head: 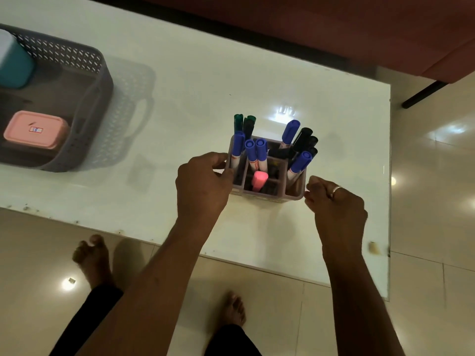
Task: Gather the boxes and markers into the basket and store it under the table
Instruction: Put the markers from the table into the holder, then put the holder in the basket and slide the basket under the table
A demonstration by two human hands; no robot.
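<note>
My left hand [203,186]: fingers clamped on marker holder [267,192] wall. My right hand [336,206]: fingers curled together, touching its corner.

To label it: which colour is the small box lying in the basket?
Pink box, seen in the head view.

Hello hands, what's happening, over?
Left hand and right hand at marker holder sides, grip unclear. Boxes in basket. Path clear.
</note>
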